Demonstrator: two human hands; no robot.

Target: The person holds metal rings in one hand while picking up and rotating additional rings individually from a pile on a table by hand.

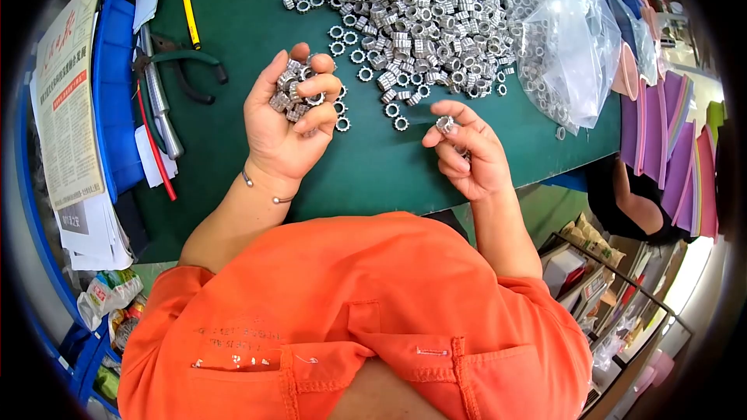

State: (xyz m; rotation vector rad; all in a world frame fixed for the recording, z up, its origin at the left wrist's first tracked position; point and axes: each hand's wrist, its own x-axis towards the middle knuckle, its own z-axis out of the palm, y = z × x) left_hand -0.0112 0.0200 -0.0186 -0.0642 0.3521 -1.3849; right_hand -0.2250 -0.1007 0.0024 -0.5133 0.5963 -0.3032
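Note:
Several small toothed metal rings (289,92) are bunched in my left hand (292,120), its fingers curled round them, above the green table. To the right, my right hand (475,155) pinches one metal ring (444,124) between thumb and fingertips, and more metal shows under its curled fingers. A large pile of the same rings (420,15) lies beyond both hands, with loose ones spread along its near edge. A few of these are just right of my left hand, partly hidden by it.
Pliers (183,58), a yellow marker (190,15) and a red pen-like stick (156,144) lie at the left, beside a blue tray (118,93) and a newspaper (68,101). Clear bags of rings (556,39) are at the right. Part of another person (634,198) shows past the table's right edge.

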